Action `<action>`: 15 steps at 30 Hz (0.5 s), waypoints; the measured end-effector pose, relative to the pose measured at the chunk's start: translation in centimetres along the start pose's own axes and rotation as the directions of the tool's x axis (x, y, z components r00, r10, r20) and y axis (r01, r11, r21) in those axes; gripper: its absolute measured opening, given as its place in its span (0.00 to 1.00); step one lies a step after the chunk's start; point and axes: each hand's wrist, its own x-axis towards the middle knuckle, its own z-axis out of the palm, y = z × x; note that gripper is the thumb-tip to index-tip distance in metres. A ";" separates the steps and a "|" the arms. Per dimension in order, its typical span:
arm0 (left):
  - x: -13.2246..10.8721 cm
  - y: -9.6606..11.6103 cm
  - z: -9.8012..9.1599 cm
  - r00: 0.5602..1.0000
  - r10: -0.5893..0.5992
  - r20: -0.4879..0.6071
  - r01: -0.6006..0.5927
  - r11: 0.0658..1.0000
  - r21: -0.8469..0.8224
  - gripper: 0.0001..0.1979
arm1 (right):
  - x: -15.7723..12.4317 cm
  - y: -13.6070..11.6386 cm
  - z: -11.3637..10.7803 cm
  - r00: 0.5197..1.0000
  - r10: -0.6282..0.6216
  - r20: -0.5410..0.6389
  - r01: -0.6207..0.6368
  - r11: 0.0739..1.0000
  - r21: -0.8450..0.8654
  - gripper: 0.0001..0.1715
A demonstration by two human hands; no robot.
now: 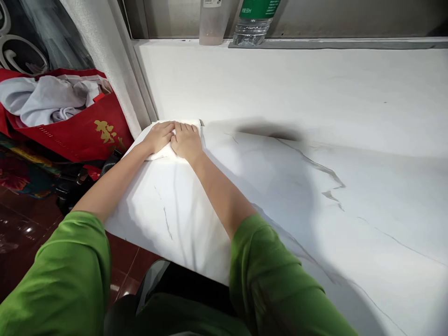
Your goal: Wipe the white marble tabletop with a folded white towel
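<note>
A folded white cloth [194, 125] lies at the far left corner of a white, grey-veined tabletop [217, 200]. Both hands press down on it side by side. My left hand [161, 136] rests flat over the cloth's left part, its fingers stretched toward the right. Beside it, my right hand [187, 141] lies flat with fingers pointing away from me. The two hands touch where their fingers meet in the middle. Part of the cloth is hidden under them.
At the back, a clear plastic container [212, 28] and a green-labelled water bottle [255, 25] stand along the wall edge. Left of the table hangs a pale curtain [101, 46], near a red bag [80, 121] full of white fabric. Reddish floor tiles [122, 261] show below.
</note>
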 end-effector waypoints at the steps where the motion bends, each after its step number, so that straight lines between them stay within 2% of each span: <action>1: -0.6 0.5 0.0 1.000 -0.016 -0.001 0.016 1.000 0.013 0.24 | -0.6 -0.2 -0.3 1.000 -0.012 0.003 0.012 1.000 0.000 0.31; 5: -4.4 4.0 -0.4 0.997 -0.067 0.037 0.064 0.996 0.063 0.25 | -5.0 -1.3 -2.4 0.999 -0.047 0.026 0.047 0.999 -0.017 0.31; 8: -8.6 7.9 -0.8 0.997 -0.031 0.076 0.025 0.997 0.079 0.26 | -10.2 -2.2 -4.1 0.997 -0.060 0.048 0.062 0.997 -0.037 0.33; 12: -14.7 13.4 -0.9 0.998 0.023 0.063 -0.027 0.997 0.071 0.28 | -17.8 -3.1 -6.4 0.991 -0.124 0.046 0.126 0.991 -0.043 0.34; 15: -17.8 16.2 -0.9 0.997 0.043 0.060 -0.047 0.997 0.063 0.28 | -21.5 -3.5 -7.8 0.984 -0.168 0.056 0.170 0.985 -0.024 0.35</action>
